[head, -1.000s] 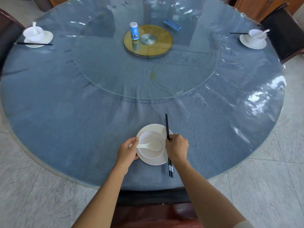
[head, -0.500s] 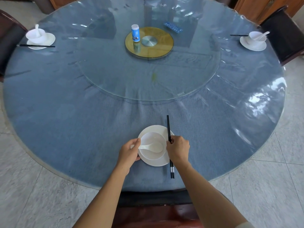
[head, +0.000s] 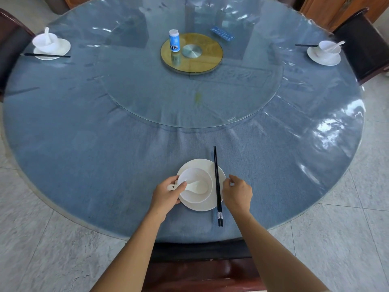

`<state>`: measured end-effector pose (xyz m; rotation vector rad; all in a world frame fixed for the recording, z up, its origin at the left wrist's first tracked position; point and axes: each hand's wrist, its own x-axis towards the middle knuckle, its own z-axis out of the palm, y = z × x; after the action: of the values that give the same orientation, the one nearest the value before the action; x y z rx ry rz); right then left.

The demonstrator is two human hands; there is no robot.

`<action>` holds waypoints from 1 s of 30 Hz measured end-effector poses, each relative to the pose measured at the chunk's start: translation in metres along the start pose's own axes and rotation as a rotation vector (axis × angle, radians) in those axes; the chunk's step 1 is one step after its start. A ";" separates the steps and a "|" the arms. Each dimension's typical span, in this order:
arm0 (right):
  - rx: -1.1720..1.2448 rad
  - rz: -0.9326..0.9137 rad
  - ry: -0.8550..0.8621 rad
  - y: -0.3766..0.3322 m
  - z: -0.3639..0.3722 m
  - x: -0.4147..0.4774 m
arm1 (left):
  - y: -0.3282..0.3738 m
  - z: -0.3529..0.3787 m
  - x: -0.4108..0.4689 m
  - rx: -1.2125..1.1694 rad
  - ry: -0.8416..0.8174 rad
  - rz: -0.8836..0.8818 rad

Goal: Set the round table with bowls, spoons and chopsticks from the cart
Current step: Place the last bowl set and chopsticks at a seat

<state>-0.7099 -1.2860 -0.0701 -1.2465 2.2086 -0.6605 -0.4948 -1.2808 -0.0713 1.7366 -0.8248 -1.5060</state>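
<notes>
You're working the near setting.
L hand [head: 166, 193] is pinching spoon [head: 196, 186] handle at bowl [head: 196, 174] left rim; R hand [head: 237, 192] is hovering loose, empty, just right of chopsticks [head: 216, 182].

Under you: pale grey marbled tile floor [head: 336, 249], thin grout lines. Round table [head: 84, 154] fills your view, blue cloth under clear plastic sheet. Bright glare [head: 328, 127] on plastic at right edge. Dark wooden near chair [head: 200, 272] tucked in right below you. Far-left chair [head: 10, 49] and far-right chair [head: 362, 45] at table rim. Orange-brown wood panelling [head: 328, 11] behind far-right chair.
</notes>
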 end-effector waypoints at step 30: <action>0.128 -0.142 -0.160 -0.004 0.001 -0.007 | 0.011 0.019 0.007 0.248 0.162 -0.040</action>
<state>-0.7034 -1.2818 -0.0666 -1.3499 1.9313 -0.7189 -0.5126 -1.2946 -0.0675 2.0373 -0.9274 -1.3109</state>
